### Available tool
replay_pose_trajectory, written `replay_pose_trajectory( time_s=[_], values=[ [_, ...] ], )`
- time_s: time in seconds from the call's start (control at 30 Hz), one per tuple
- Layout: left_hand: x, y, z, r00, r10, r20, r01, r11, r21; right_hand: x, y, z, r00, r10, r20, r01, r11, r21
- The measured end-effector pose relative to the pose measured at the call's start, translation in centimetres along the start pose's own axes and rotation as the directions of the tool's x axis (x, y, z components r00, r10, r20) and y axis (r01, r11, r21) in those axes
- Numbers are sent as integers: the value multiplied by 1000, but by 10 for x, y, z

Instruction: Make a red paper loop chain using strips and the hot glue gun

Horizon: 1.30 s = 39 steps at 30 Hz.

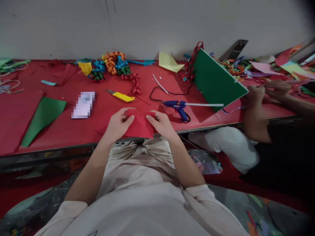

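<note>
At the table's near edge (73,143), a green paper (46,113) lies well to your left. Your left hand (117,124) curves its thumb and forefinger at the left side of the red paper (139,127), below the yellow cutter (123,96); mind its exposed blade. The red paper spans between your hands, its near edge over your lap: keep it level and the pressure even. Your right hand (163,124) is similarly curved at the other side; whether either hand pinches the sheet, I can't tell. Just beyond, the glue gun (177,105) points its nozzle towards you, possibly hot, so keep those fingertips clear.
</note>
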State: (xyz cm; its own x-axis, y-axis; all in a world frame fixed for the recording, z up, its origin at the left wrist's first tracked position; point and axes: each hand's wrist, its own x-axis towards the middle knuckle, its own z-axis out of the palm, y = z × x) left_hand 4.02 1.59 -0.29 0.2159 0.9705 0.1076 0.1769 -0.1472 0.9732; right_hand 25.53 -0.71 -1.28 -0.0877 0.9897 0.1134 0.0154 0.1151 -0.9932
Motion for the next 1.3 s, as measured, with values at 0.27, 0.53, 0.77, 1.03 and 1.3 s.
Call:
replay_pose_trajectory(
  time_s=[0.27,0.53,0.77,1.03,1.3],
  values=[
    [16,0,-2,994,-89,59,91,995,-29,9,-4,-11,981,-123,151,145,979,-141],
    [58,14,-8,983,-25,181,-13,978,210,27,-7,-7,988,-152,24,153,964,-217],
    [94,10,-15,977,51,206,-105,960,259,55,-7,-1,992,-89,-90,52,935,-352],
    [98,-3,-19,979,20,205,-63,976,208,64,12,2,995,-67,-76,55,985,-161],
    [92,-5,-21,981,-24,190,-42,940,337,57,14,-1,995,-89,-55,77,978,-195]
  ],
)
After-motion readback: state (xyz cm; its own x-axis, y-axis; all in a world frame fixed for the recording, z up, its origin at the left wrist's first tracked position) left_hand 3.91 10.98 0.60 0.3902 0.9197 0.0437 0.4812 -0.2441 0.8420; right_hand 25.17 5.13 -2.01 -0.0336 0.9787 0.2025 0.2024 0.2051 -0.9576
